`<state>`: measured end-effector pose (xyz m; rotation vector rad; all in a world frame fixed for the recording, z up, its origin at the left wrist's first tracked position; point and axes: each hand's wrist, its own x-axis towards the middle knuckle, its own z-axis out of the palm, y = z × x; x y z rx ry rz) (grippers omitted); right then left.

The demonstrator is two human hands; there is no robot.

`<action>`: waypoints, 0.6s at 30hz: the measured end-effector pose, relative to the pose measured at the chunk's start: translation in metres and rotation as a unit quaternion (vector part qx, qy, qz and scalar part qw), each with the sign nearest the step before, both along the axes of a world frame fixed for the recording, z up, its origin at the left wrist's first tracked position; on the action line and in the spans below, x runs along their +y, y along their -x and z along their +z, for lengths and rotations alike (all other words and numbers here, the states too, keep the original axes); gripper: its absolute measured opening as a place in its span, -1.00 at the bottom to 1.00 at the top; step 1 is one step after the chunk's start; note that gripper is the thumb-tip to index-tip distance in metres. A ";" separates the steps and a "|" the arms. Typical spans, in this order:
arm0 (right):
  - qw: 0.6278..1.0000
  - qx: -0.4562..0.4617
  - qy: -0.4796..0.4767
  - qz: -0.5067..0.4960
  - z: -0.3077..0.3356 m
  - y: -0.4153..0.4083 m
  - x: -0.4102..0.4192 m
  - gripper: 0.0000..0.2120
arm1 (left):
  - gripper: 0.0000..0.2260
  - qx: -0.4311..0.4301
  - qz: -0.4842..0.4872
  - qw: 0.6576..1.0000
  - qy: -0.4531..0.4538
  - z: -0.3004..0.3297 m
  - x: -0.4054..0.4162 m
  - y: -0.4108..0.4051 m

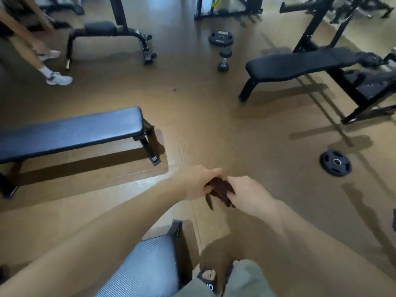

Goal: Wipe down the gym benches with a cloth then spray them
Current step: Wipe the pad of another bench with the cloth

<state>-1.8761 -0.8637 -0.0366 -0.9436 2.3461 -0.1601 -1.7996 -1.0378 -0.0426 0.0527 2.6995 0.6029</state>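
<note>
At frame centre the left hand [198, 182] and right hand [246, 192] both grip the dark cloth [218, 190]; folding it into a flat pad should wipe better.

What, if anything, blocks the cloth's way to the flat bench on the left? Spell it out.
Nothing visible does. Both the left hand and right hand grip the dark cloth in the air, and only bare floor lies between it and the flat bench.

The brown floor [203, 116] carries a flat bench [70, 131] at left, an inclined bench [300, 63] at right, a dumbbell [224, 60] and two plates [335, 162] [220, 37].
</note>
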 end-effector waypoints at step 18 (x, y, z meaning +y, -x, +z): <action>0.940 0.004 -0.026 0.340 -0.029 0.191 -0.341 -0.76 | -0.64 -0.034 0.399 0.917 0.001 -0.045 -0.255 0.087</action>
